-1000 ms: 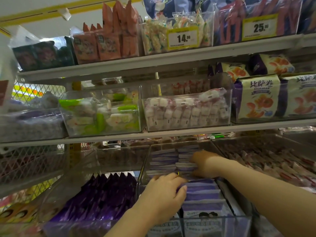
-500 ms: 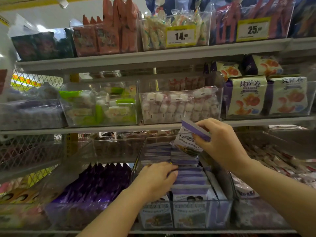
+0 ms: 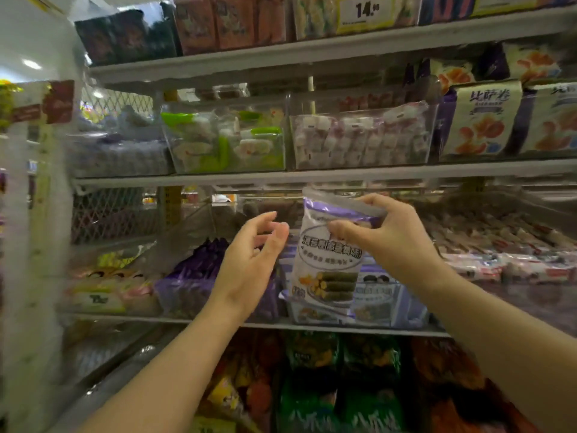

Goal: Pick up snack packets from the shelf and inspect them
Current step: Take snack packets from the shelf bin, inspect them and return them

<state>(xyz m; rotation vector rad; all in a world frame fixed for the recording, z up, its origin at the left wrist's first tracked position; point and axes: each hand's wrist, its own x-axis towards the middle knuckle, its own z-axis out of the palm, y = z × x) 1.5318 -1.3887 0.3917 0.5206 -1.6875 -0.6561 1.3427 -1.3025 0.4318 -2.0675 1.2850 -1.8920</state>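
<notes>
Bright ceiling light upper left; edges blurred and warped.

Left hand, right hand and both forearms are bare

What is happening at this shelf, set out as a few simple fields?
place: shop shelves stocked with snacks
right hand: pinches the top of a white-and-purple packet
packet: upright, printed front facing the camera, in front of its bin
left hand: open, beside the packet, holding nothing
price tag: reads 14
</notes>
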